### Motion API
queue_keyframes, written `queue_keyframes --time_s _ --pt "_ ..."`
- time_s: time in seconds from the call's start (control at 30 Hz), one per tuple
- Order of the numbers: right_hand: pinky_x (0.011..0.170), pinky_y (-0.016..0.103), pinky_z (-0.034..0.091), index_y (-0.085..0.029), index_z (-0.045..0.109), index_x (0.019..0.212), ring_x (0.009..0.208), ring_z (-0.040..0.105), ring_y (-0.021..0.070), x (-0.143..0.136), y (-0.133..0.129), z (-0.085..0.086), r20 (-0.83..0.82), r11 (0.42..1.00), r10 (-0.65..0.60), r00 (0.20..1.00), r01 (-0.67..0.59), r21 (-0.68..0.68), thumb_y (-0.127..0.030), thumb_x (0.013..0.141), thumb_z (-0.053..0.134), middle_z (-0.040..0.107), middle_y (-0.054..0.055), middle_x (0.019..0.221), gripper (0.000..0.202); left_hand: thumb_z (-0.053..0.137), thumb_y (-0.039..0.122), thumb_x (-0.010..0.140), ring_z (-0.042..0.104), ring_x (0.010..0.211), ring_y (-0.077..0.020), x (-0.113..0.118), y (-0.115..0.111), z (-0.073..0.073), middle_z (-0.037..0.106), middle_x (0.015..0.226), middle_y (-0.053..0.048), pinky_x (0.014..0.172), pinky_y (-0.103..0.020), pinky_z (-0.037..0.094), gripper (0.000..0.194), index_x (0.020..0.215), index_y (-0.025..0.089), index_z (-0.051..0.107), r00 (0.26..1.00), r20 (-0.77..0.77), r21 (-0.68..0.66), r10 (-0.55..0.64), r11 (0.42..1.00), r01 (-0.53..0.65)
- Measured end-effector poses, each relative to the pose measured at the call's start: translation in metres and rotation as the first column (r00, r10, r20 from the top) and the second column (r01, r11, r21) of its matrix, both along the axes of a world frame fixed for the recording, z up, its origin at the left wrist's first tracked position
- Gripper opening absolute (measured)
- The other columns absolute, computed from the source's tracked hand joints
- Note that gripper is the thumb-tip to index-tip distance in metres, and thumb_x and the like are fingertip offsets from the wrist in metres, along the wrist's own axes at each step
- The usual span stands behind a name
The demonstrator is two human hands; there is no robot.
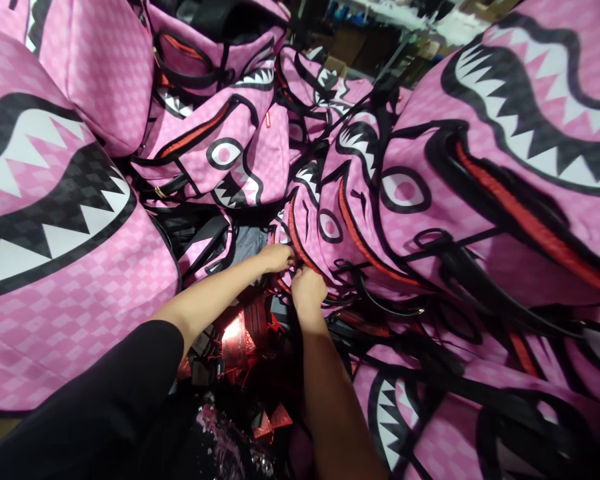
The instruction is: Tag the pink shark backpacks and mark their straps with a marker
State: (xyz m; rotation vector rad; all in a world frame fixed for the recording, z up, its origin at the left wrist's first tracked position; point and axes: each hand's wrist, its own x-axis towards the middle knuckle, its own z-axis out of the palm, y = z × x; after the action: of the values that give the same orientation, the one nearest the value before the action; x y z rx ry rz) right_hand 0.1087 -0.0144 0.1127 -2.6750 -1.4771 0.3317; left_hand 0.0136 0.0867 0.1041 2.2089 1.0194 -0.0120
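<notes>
1. Has a pale metal rack (401, 50) far at the back, near the top.
2. Shows small blue things (349, 15) and, farther right, something brown (487, 10), all blurry.
3. Looks dark under the rack, brighter on top.

Single view from my head, facing forward and down along my arms (213, 297) to my left hand (279, 258) and right hand (309, 291), near, mid-frame; bags (80, 327) fill both sides at close range; shelving (403, 19) stands farther off, top.

I seem to be standing in a bag workshop or stockroom: matching pink checkered bags with toothy prints (80, 293) heaped all around, shiny red flat pieces (237, 337) piled low, cluttered metal-framed shelving (401, 15) behind.
</notes>
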Motion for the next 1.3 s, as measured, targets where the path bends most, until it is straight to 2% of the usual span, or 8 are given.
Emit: queue_keyframes --time_s 0.27,0.4,0.5,0.7,0.93,1.1,1.2,1.3 --pt "0.072 0.032 0.045 -0.015 0.074 0.089 0.087 0.067 0.027 0.008 -0.015 0.016 -0.097 0.999 -0.044 0.994 0.041 -0.031 -0.024 0.092 0.046 0.071 0.017 0.088 0.03 0.065 0.042 0.082 0.065 0.09 -0.0228 -0.029 0.021 0.014 0.072 0.09 -0.009 0.084 -0.03 0.047 0.031 0.095 0.015 0.072 0.999 0.034 -0.109 -0.012 0.994 0.015" --pt "0.066 0.028 0.041 -0.018 0.072 0.073 0.077 0.065 0.0221 0.018 -0.014 0.008 -0.312 0.996 -0.07 0.947 0.085 0.033 -0.026 0.086 0.053 0.07 0.008 0.075 0.025 0.08 0.024 0.065 0.064 0.081 -0.0146 -0.043 0.018 0.017 0.07 0.091 -0.001 0.074 -0.02 0.047 0.054 0.117 0.018 0.063 0.977 0.202 -0.133 -0.066 0.987 0.094" --pt "0.059 0.025 0.04 -0.019 0.068 0.065 0.063 0.061 0.0183 0.026 -0.013 -0.002 -0.503 0.984 -0.09 0.86 0.155 0.09 -0.029 0.081 0.058 0.064 0.002 0.058 0.022 0.069 0.011 0.071 0.062 0.082 -0.0125 -0.048 0.01 0.009 0.068 0.093 0.0 0.074 -0.02 0.047 0.047 0.117 0.016 0.061 0.96 0.279 -0.063 0.004 0.998 0.014" --pt "0.041 0.021 0.033 -0.017 0.064 0.068 0.041 0.049 0.0119 0.025 -0.007 -0.014 -0.804 0.929 -0.151 0.576 0.36 0.083 -0.032 0.074 0.062 0.058 -0.003 0.049 0.016 0.059 0.018 0.085 0.062 0.086 -0.0131 -0.04 -0.011 -0.015 0.068 0.092 -0.002 0.081 -0.023 0.047 0.011 0.092 0.017 0.067 0.928 0.366 0.112 0.076 0.986 -0.125" --pt "0.038 0.016 0.035 -0.018 0.056 0.088 0.045 0.056 0.0099 0.009 -0.005 -0.018 -0.962 0.856 -0.142 0.234 0.518 0.0 -0.023 0.079 0.06 0.067 0.001 0.064 0.012 0.045 0.022 0.094 0.058 0.095 -0.0184 -0.033 -0.032 -0.026 0.067 0.099 -0.007 0.091 -0.035 0.041 0.025 0.097 0.023 0.07 0.944 0.33 0.34 -0.008 0.934 -0.111" --pt "0.034 0.013 0.028 -0.015 0.059 0.076 0.041 0.055 0.0087 0.007 -0.003 -0.028 -0.976 0.833 -0.128 0.174 0.554 -0.01 -0.023 0.073 0.071 0.066 0.001 0.06 0.015 0.042 0.021 0.095 0.048 0.117 -0.0239 -0.033 -0.036 -0.032 0.065 0.12 -0.008 0.105 -0.048 0.026 0.028 0.094 0.024 0.07 0.944 0.329 0.43 -0.005 0.891 -0.145" --pt "0.03 0.013 0.017 -0.013 0.06 0.066 0.033 0.041 0.0046 0.008 0.0 -0.031 -0.982 0.833 -0.113 0.151 0.553 -0.011 -0.018 0.064 0.077 0.053 -0.005 0.045 0.018 0.041 0.021 0.096 0.05 0.113 -0.0241 -0.034 -0.038 -0.037 0.066 0.117 -0.009 0.1 -0.046 0.029 0.028 0.093 0.022 0.069 0.943 0.332 0.417 -0.01 0.899 -0.137" --pt "0.031 0.013 0.023 -0.014 0.061 0.071 0.038 0.043 0.0051 0.009 0.003 -0.03 -0.994 0.814 -0.068 0.082 0.581 -0.008 -0.021 0.065 0.077 0.051 -0.007 0.048 0.019 0.042 0.02 0.094 0.053 0.104 -0.0218 -0.034 -0.04 -0.04 0.068 0.109 -0.009 0.094 -0.041 0.034 0.027 0.09 0.021 0.069 0.934 0.353 0.375 -0.049 0.922 -0.094"
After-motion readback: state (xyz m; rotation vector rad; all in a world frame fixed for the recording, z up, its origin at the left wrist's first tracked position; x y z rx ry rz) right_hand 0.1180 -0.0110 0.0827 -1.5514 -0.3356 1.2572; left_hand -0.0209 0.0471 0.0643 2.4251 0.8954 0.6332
